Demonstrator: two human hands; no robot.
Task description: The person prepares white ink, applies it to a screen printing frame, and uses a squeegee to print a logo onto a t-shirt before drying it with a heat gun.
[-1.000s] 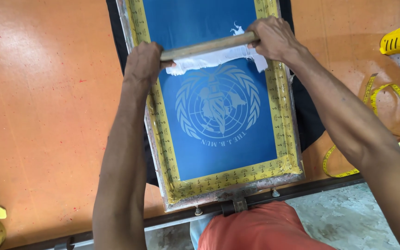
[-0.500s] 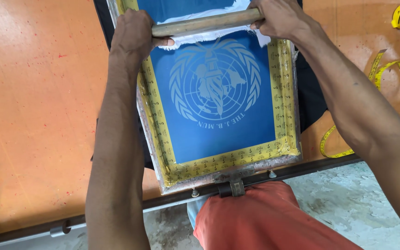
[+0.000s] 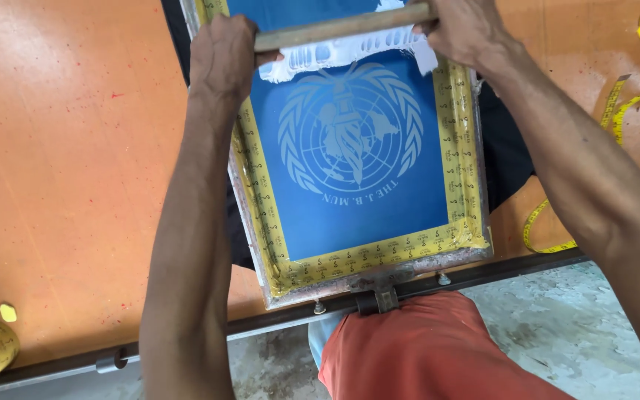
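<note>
Orange tabletop (image 3: 75, 185), taped blue mesh screen (image 3: 357, 207); both hands' (image 3: 220, 55) fingers clamped around wooden squeegee (image 3: 342, 26).

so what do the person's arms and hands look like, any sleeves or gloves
Both arms are bare all the way up the frame: no sleeves show. The left hand and right hand wear no gloves, and no rings, watch or wristband can be seen. The forearms are lean and sinewy. The only clothing in view is an orange-red garment below.
</note>
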